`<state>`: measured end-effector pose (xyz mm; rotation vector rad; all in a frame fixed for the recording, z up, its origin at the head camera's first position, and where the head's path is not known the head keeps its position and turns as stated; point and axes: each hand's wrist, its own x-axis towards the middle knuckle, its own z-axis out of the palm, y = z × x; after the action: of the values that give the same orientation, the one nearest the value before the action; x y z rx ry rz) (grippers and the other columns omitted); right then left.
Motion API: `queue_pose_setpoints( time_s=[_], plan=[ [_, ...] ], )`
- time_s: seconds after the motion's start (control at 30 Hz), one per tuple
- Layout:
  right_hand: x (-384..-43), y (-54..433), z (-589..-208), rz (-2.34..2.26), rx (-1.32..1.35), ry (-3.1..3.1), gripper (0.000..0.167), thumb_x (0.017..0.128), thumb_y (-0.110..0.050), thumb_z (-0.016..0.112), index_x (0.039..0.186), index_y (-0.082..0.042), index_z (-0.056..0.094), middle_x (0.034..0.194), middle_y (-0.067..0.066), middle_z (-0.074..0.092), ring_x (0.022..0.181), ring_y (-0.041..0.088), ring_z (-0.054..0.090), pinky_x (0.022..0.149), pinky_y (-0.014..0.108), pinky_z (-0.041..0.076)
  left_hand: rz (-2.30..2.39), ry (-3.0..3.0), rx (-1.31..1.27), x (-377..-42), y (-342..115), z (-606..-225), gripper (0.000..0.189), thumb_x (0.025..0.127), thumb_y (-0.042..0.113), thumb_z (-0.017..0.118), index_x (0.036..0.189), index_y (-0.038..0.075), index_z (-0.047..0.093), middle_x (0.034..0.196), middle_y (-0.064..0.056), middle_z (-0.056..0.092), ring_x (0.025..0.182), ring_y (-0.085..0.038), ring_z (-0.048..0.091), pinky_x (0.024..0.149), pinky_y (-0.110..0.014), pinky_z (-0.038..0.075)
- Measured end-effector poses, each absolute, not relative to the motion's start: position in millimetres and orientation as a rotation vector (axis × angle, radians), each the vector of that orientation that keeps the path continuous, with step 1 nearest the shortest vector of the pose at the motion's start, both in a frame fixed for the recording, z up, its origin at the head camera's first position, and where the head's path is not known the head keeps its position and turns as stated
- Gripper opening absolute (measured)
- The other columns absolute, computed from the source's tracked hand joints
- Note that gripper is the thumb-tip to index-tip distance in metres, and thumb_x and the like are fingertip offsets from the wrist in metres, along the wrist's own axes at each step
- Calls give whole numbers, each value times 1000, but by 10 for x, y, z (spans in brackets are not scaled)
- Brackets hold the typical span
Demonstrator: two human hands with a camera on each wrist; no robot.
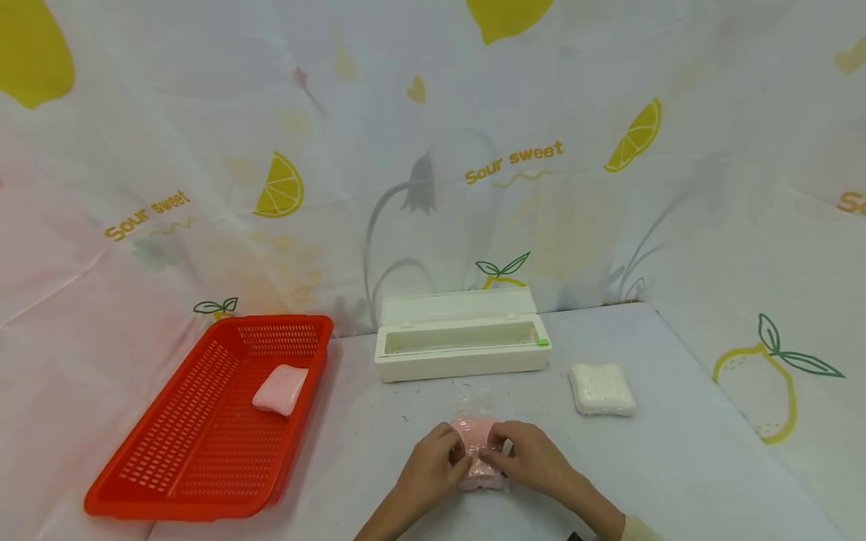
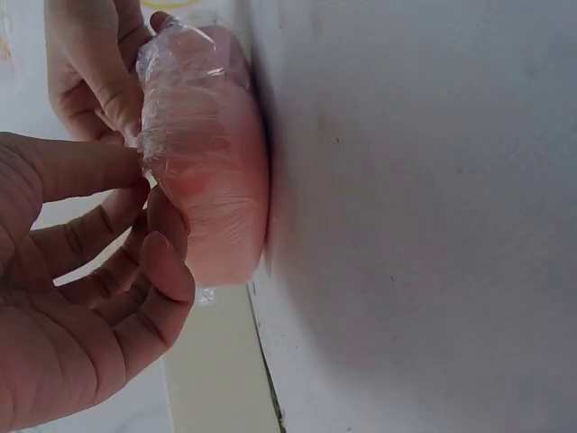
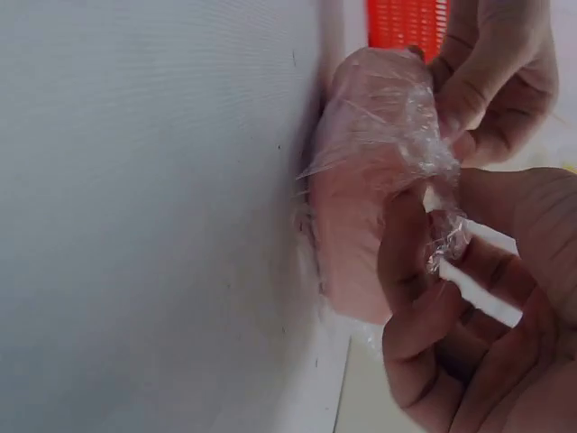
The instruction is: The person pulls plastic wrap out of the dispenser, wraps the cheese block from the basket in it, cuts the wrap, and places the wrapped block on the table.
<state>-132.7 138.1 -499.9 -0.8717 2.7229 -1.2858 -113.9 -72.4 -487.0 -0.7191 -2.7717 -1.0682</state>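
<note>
A pink, pillow-shaped block (image 1: 475, 430) lies on the white table between both hands, covered in clear cling film (image 3: 397, 135). From the left side, my left hand (image 1: 433, 460) pinches the film on top of the block with thumb and forefinger. Opposite it, my right hand (image 1: 531, 457) pinches a gathered bit of film, which bunches between its fingers in the right wrist view. Both hands' fingertips meet close together over the block's middle. Loose film (image 1: 473, 402) spreads flat past the block's far end.
Behind the block stands a long white cling film dispenser (image 1: 463, 364), its lid raised. To the left is a red plastic basket (image 1: 192, 511) holding another pink block (image 1: 280, 389). A white block (image 1: 602, 389) with a shiny film surface sits at the right. A printed curtain (image 1: 433, 113) hangs behind.
</note>
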Motion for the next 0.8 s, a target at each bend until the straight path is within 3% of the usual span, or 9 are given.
queue_pose_setpoints(
  time_s=[0.3,0.5,0.67,0.8],
  plan=[
    [-1489,1309,-5009,-1145,-605,2710,30,80,-28,81,80,-16,54,65,-10,48,56,3,41,47,22,33,-1053,-2954,-620,-1232,-648,-4937,29,83,-1,72,86,12,46,81,5,40,66,-5,39,54,-20,37],
    [-1521,1430,-4890,-1249,-686,2487,26,86,-29,77,88,-11,58,72,-6,55,58,6,51,50,23,40,-1144,-2983,-603,-1142,-513,-4753,24,86,2,69,99,5,49,79,2,45,62,-7,41,50,-23,37],
    [-1579,1691,-4619,-1268,-587,2535,23,92,-25,71,101,-6,61,77,0,62,59,14,61,52,28,47,-855,-3027,-815,-1018,-421,-4619,36,94,28,68,122,8,55,97,-1,54,74,-8,47,58,-24,42],
    [-1627,1838,-4470,-1202,-438,2721,21,94,-28,69,102,-10,63,79,1,65,61,11,60,54,28,48,-590,-3041,-878,-969,-411,-4638,31,91,46,67,106,19,64,101,2,52,82,-11,45,61,-24,40]
  ],
)
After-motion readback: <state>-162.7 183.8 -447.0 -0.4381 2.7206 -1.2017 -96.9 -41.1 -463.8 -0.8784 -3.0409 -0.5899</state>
